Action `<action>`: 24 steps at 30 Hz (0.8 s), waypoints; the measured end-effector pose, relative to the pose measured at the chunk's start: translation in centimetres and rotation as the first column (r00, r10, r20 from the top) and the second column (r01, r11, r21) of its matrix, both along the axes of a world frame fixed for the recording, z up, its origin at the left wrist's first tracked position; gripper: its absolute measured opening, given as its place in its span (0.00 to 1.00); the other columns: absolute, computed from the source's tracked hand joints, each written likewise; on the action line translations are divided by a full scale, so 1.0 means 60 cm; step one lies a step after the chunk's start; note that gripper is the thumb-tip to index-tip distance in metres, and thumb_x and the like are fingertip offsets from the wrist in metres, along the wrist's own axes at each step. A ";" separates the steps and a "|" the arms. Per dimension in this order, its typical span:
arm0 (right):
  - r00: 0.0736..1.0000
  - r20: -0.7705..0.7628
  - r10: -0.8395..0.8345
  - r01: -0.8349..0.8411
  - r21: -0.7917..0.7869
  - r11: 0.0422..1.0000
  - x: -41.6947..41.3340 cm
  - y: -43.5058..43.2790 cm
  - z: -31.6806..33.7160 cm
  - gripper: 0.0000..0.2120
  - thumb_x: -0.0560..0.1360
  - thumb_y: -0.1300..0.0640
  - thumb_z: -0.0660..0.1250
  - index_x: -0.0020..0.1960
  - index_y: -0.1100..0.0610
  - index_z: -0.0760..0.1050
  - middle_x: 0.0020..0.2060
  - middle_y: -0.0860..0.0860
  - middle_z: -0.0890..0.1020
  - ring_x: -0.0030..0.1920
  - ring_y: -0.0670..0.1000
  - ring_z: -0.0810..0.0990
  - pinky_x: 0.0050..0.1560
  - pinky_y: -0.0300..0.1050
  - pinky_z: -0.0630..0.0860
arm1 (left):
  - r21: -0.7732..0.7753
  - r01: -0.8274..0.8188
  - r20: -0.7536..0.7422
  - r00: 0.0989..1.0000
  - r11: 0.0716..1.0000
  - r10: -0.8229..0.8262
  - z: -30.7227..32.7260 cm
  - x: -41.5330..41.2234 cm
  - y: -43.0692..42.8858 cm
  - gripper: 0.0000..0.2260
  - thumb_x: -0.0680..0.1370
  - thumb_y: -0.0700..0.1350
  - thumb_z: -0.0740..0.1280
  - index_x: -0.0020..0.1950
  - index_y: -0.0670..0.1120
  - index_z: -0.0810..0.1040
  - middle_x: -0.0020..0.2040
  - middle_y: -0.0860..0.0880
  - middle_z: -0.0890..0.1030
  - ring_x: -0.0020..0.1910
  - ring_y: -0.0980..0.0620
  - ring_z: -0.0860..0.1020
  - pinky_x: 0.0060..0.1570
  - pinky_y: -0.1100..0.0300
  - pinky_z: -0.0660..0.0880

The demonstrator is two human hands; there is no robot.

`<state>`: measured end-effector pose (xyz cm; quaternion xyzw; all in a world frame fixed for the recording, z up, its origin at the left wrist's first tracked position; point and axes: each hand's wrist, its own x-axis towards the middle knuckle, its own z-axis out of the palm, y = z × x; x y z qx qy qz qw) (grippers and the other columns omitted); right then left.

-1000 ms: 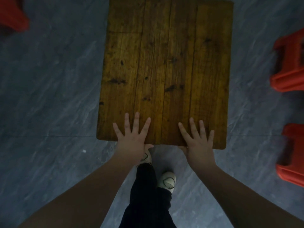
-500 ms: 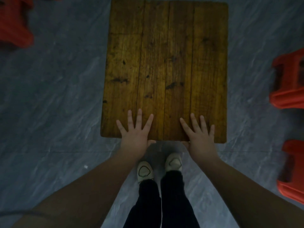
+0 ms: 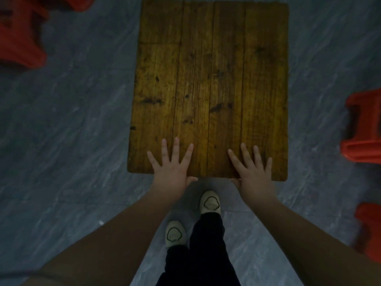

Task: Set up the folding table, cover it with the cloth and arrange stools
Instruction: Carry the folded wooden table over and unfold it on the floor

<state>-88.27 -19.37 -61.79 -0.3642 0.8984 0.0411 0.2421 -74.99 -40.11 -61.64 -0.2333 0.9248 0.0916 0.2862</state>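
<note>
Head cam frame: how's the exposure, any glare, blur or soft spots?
Head view: dim and underexposed all over, with a faint warm sheen down the middle of the table and no hard glare. Head view: left hand and right hand are fairly sharp; the red stool at lower right is smeared.

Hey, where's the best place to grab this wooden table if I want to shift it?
Take the table by its near short edge, from where you stand. The top is a flat plank slab with no handles, so the rim is likely the only hold. Left hand and right hand lie flat there, apart; curl thumbs under the edge.
</note>
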 end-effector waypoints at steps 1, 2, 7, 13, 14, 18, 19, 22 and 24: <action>1.000 -0.001 0.004 -0.004 -0.002 1.000 -0.010 -0.003 -0.001 0.42 0.80 0.44 0.63 0.79 0.38 0.35 0.81 0.50 0.41 0.79 0.60 0.38 0.74 0.73 0.44 | -0.008 0.001 -0.005 1.000 1.000 -0.001 0.000 -0.008 -0.002 0.44 0.75 0.72 0.53 0.77 0.56 0.27 0.78 0.42 0.29 0.75 0.32 0.29 0.67 0.21 0.40; 1.000 -0.002 0.006 -0.006 -0.004 1.000 -0.020 -0.007 -0.001 0.41 0.79 0.43 0.62 0.79 0.38 0.35 0.81 0.51 0.42 0.80 0.60 0.38 0.74 0.73 0.44 | -0.015 0.001 -0.011 1.000 1.000 -0.002 -0.001 -0.016 -0.005 0.44 0.75 0.73 0.53 0.77 0.56 0.27 0.78 0.42 0.30 0.75 0.32 0.29 0.67 0.21 0.40; 1.000 0.002 0.018 -0.018 -0.012 1.000 -0.048 -0.021 0.003 0.38 0.80 0.41 0.60 0.80 0.38 0.38 0.81 0.50 0.43 0.80 0.60 0.39 0.74 0.73 0.45 | -0.033 -0.002 -0.039 0.999 0.999 0.001 -0.003 -0.040 -0.018 0.45 0.75 0.72 0.54 0.75 0.57 0.26 0.79 0.41 0.31 0.75 0.32 0.30 0.67 0.21 0.42; 1.000 0.011 0.014 -0.014 -0.010 1.000 -0.068 -0.035 0.006 0.37 0.80 0.41 0.58 0.80 0.39 0.39 0.81 0.50 0.42 0.80 0.59 0.38 0.74 0.73 0.44 | -0.034 0.003 -0.042 0.999 0.999 -0.004 -0.005 -0.059 -0.029 0.45 0.75 0.72 0.56 0.77 0.56 0.28 0.79 0.41 0.32 0.75 0.31 0.31 0.67 0.21 0.43; 1.000 0.015 0.013 -0.013 -0.009 1.000 -0.070 -0.036 0.008 0.37 0.80 0.40 0.58 0.80 0.39 0.39 0.81 0.50 0.42 0.80 0.59 0.38 0.74 0.73 0.44 | -0.035 0.002 -0.040 0.999 0.999 -0.003 -0.004 -0.060 -0.029 0.45 0.75 0.72 0.56 0.77 0.56 0.29 0.79 0.41 0.32 0.76 0.31 0.31 0.66 0.21 0.43; 1.000 0.014 0.013 -0.013 -0.010 1.000 -0.069 -0.037 0.007 0.38 0.80 0.41 0.60 0.80 0.39 0.39 0.81 0.50 0.43 0.80 0.60 0.39 0.74 0.73 0.44 | -0.033 -0.005 -0.039 0.999 0.999 0.003 -0.008 -0.060 -0.030 0.45 0.75 0.72 0.55 0.76 0.56 0.27 0.76 0.42 0.27 0.75 0.31 0.30 0.67 0.21 0.42; 1.000 0.012 0.013 -0.013 -0.008 1.000 -0.069 -0.037 0.007 0.38 0.79 0.42 0.61 0.80 0.39 0.40 0.81 0.50 0.43 0.80 0.60 0.39 0.74 0.73 0.44 | -0.031 -0.005 -0.039 0.999 1.000 0.004 -0.009 -0.060 -0.030 0.45 0.75 0.72 0.55 0.76 0.56 0.27 0.76 0.42 0.26 0.75 0.31 0.30 0.66 0.21 0.41; 1.000 0.023 0.009 -0.009 0.003 1.000 -0.068 -0.039 0.013 0.39 0.79 0.41 0.60 0.80 0.39 0.39 0.81 0.50 0.42 0.80 0.59 0.39 0.74 0.73 0.45 | -0.024 -0.004 -0.030 1.000 1.000 0.003 -0.004 -0.060 -0.030 0.45 0.75 0.72 0.55 0.77 0.57 0.28 0.78 0.42 0.29 0.75 0.32 0.30 0.66 0.21 0.39; 0.999 0.032 -0.001 0.000 0.025 1.000 -0.065 -0.040 0.019 0.40 0.80 0.43 0.61 0.80 0.39 0.37 0.81 0.50 0.40 0.79 0.59 0.37 0.74 0.73 0.43 | -0.023 -0.008 -0.021 1.000 1.000 0.008 0.001 -0.059 -0.029 0.45 0.75 0.72 0.55 0.77 0.57 0.29 0.79 0.42 0.30 0.75 0.32 0.30 0.67 0.22 0.39</action>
